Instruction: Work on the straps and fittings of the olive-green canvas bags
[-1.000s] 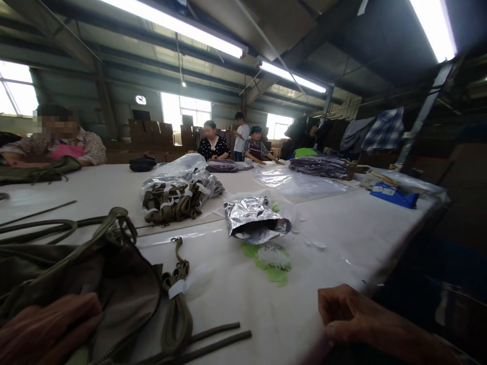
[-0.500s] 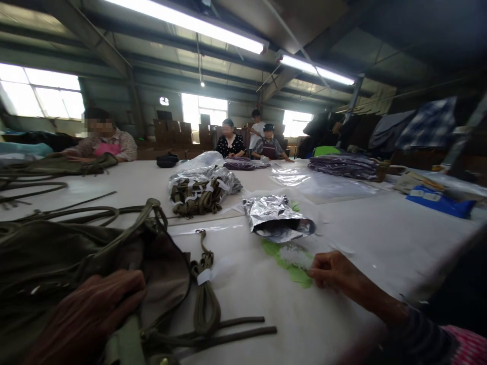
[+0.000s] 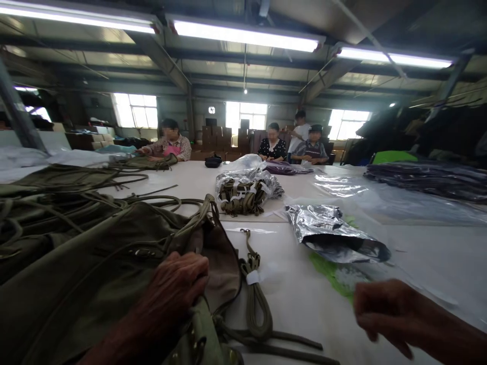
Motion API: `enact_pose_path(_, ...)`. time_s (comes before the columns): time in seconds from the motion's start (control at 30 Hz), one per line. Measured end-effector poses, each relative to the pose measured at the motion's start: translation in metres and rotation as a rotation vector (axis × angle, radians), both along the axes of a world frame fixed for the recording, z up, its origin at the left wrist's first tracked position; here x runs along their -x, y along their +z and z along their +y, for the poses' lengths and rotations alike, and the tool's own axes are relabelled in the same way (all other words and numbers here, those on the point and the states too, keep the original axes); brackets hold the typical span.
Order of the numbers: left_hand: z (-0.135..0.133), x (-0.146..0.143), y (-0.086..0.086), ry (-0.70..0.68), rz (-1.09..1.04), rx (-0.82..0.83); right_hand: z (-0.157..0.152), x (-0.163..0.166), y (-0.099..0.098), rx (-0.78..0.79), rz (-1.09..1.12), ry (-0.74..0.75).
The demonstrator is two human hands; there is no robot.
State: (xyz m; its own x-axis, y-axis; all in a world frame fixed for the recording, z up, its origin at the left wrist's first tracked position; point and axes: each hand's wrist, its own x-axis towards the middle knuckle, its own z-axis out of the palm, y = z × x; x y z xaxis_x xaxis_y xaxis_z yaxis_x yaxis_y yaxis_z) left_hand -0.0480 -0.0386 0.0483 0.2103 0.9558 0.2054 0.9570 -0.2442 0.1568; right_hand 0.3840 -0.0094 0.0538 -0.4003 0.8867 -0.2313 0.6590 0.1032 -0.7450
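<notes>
My left hand (image 3: 177,286) is closed on the edge of an olive-green fabric bag (image 3: 110,253), beside its open mouth with a brown lining. To its right lies a bundled olive strap (image 3: 258,299) with a white band around it and a metal clip at its top end. My right hand (image 3: 391,312) hovers with curled fingers, slightly blurred, by a flat green sheet (image 3: 331,276) bearing small whitish bits (image 3: 350,279). What its fingers hold, if anything, is hidden. Behind the sheet, an open silver foil bag (image 3: 323,225) lies on the table.
A clear plastic bag of banded olive straps (image 3: 245,192) lies mid-table. More olive bags (image 3: 68,177) are on the left. Dark purple bagged goods (image 3: 429,177) are stacked at the right. Several people sit or stand across the white table (image 3: 297,299).
The view has turned left, so things appear farther right. My right hand has come away from the green sheet's edge and back towards me. My left hand stays on the bag.
</notes>
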Motion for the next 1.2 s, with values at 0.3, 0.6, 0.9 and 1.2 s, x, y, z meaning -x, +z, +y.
enact_pose_path(0.3, 0.001, 0.003, 0.002, -0.007, -0.065, 0.026, 0.144, 0.179, 0.015, -0.718, -0.453, 0.159)
enact_pose_path(0.6, -0.001, 0.005, -0.001, -0.025, -0.128, 0.017, 0.189, 0.197, -0.005, -0.698, -0.485, 0.278)
enact_pose_path(0.9, 0.004, 0.015, 0.005, 0.032, -0.176, 0.126, 0.194, 0.203, -0.010, -0.561, -0.206, 0.382)
enact_pose_path(1.2, 0.005, 0.017, 0.008, 0.049, -0.170, 0.150, 0.203, 0.210, -0.032, -0.344, 0.049, 0.277)
